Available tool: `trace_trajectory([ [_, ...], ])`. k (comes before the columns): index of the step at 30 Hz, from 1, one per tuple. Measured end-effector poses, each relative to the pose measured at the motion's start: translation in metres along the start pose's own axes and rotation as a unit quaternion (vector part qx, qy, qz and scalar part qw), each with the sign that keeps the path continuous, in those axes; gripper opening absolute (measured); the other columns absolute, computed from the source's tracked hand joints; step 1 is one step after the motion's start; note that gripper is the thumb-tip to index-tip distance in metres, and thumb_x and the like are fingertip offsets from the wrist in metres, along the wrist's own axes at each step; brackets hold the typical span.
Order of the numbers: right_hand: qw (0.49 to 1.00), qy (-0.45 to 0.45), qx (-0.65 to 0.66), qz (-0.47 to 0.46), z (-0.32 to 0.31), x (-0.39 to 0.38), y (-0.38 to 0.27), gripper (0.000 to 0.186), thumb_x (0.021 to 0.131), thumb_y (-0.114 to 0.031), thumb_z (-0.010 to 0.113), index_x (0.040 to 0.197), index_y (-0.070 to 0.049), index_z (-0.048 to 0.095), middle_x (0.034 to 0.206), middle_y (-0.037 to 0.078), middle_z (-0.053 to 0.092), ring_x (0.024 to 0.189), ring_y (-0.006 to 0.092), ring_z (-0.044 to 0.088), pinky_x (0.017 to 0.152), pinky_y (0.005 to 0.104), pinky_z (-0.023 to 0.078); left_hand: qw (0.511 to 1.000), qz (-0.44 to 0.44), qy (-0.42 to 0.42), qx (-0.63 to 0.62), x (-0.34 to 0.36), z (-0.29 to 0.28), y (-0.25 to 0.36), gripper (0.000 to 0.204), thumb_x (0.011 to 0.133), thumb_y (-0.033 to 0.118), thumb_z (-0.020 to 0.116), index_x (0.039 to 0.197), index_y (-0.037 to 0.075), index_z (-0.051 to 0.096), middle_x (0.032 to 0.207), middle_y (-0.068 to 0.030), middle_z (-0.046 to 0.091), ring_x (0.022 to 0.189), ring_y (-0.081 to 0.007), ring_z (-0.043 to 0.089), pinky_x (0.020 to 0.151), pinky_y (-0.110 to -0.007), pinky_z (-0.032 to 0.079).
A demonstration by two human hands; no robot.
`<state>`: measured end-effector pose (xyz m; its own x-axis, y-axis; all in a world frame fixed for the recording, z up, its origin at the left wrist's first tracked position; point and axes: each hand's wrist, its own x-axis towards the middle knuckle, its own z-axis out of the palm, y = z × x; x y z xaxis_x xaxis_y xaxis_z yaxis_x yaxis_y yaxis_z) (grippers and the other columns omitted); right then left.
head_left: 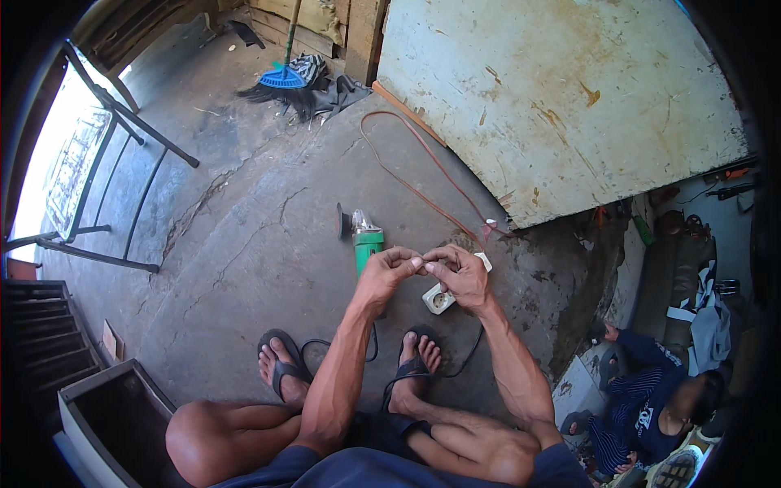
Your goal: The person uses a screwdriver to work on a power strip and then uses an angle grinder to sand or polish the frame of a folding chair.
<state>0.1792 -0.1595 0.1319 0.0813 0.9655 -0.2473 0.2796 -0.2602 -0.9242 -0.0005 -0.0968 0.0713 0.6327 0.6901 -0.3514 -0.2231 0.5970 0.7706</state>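
My left hand [390,272] and my right hand [460,276] meet fingertip to fingertip above the floor, both closed in a pinch. Whatever is between the fingers is too small to make out. Behind and below my left hand lies a green angle grinder [368,242] on the concrete, its dark disc [343,221] standing on edge at the far left end. Under my right hand rests a white power socket block [438,300], partly covered by the hand. A dark cable [376,346] runs around my feet.
An orange cord [407,180] loops beside a large worn pale board [561,98]. A metal-framed chair [130,122] stands left, near an open box [106,382]. A blue broom [283,77] lies at the back with dark cloth. Another person [651,407] sits low at right.
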Motion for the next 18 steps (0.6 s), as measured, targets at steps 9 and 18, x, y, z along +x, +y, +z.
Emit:
trace_trajectory([
  [9,0.994,0.098,0.043,0.015,0.011,-0.004,0.004,0.017,0.093,-0.011,0.070,0.108,-0.002,0.070,0.078,0.002,0.067,0.061,0.0055,0.058,0.056,0.0219,0.045,0.997,0.024,0.036,-0.070,0.002,0.010,-0.007,0.019,0.093,0.018,0.073,0.103,0.002,0.068,0.095,-0.0074,0.073,0.092,-0.0138,0.067,0.089,-0.029,0.051],
  [18,0.990,0.138,0.025,-0.016,0.012,-0.006,0.006,0.012,0.090,-0.007,0.071,0.102,-0.004,0.070,0.068,-0.003,0.060,0.060,0.0040,0.054,0.055,0.0219,0.042,0.997,0.021,0.011,-0.079,-0.002,0.015,-0.003,0.019,0.094,0.020,0.073,0.102,0.004,0.068,0.096,-0.0050,0.071,0.093,-0.0125,0.065,0.088,-0.028,0.051],
])
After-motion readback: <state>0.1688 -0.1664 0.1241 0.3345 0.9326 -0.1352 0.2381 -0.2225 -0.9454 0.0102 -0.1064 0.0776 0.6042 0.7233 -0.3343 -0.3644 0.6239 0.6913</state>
